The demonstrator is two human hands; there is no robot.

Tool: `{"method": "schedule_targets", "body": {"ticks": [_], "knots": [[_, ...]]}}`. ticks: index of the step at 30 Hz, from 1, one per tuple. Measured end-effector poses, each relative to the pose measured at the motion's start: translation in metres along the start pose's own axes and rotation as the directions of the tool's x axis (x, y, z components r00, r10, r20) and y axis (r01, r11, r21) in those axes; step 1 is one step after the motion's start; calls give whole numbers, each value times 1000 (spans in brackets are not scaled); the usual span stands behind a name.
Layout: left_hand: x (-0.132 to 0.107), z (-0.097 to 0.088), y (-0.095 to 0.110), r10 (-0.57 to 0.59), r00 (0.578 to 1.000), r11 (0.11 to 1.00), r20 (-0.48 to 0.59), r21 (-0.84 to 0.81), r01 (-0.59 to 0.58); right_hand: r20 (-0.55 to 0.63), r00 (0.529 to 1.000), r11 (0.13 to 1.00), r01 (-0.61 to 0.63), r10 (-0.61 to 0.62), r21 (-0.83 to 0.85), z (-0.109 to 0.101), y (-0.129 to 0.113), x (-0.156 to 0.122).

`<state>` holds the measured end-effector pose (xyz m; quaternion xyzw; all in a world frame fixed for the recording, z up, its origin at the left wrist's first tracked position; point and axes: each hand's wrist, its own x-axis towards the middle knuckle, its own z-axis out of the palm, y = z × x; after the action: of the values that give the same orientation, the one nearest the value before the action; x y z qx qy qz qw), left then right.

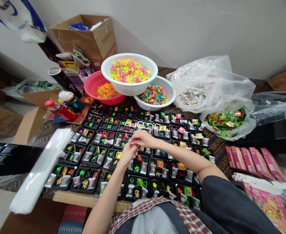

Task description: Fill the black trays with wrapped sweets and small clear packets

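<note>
My two hands meet above the middle of the rows of black compartment trays [137,163]. My left hand [127,153] is closed, palm turned toward the right, with a small whitish bit just showing at its fingers; its kind is too small to tell. Over it reaches my right hand [143,139], its fingertips pinched together against the left fingers, and what lies between them is hidden. Nearby trays hold small coloured plastic pieces, wrapped sachets and clear-wrapped sweets [143,168].
Behind the trays stand a white basin [105,66] of bright plastic pieces, a red basin [89,85] and another white basin [171,97]. At the right are a bag of green sachets [227,120] and pink boxes [252,159]. A plastic-film roll [42,170] and bottles [64,112] lie left.
</note>
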<state>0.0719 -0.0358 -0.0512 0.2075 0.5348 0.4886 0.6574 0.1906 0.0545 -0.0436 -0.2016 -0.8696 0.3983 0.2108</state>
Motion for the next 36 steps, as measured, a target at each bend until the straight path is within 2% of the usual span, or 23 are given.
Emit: {"method": "schedule_targets", "body": {"ticks": [1,3,4,6,8,9,11,12,14,15,17,19,21,22,24,25,27,29,31,34,36], "knots": [[0,0,1,1,1000,999,-9,-33,-1,-36,999,999,-36,37,34,-3,2,4],[-1,-3,6,-39,998,986,-55,-165,29,-200,968,987,-138,151,80,-15,19,16],[-2,-5,8,-83,994,966,-72,-251,62,-306,926,975,-205,223,89,-23,32,22],[-2,-13,13,-193,979,899,-65,-412,150,-493,793,926,-368,359,82,-38,62,36],[-2,-21,15,-271,962,835,-20,-502,225,-596,662,838,-544,455,35,-48,88,47],[-2,-24,14,-286,958,820,-2,-519,243,-622,612,784,-621,488,5,-51,99,51],[-2,-27,13,-277,961,819,7,-522,240,-637,548,680,-731,542,-50,-52,111,56],[-2,-28,11,-264,964,825,-1,-518,226,-628,535,641,-764,565,-75,-52,113,57],[-1,-28,10,-238,971,835,-38,-519,184,-601,556,608,-781,574,-142,-49,110,56],[-1,-28,10,-230,971,836,-64,-524,164,-594,586,616,-766,551,-184,-46,105,55],[0,-26,12,-225,968,827,-110,-546,130,-585,676,682,-682,448,-265,-39,90,49],[2,-25,15,-225,965,807,-132,-581,109,-510,810,812,-490,289,-318,-26,68,39],[4,-24,17,-227,966,784,-127,-612,104,-304,949,933,-177,79,-312,-10,45,28],[5,-24,17,-224,967,776,-120,-623,103,-176,983,958,-10,-42,-286,-2,34,22],[6,-23,15,-198,976,769,-96,-633,94,15,973,947,227,-229,-227,14,18,12],[5,-23,13,-175,982,771,-74,-631,90,51,960,937,281,-276,-209,19,13,8],[2,-24,8,-140,990,793,-21,-601,99,37,956,939,292,-291,-181,26,8,4],[-2,-26,4,-134,991,842,16,-526,122,-53,973,968,217,-225,-130,25,10,6],[-5,-29,1,-101,995,902,-13,-423,86,-209,975,996,68,-80,-64,19,17,13],[-4,-35,1,60,987,956,-151,-276,-101,-408,890,977,-211,203,25,7,33,29],[0,-40,3,142,962,962,-232,-195,-190,-419,846,933,-360,330,10,4,44,38]]}}
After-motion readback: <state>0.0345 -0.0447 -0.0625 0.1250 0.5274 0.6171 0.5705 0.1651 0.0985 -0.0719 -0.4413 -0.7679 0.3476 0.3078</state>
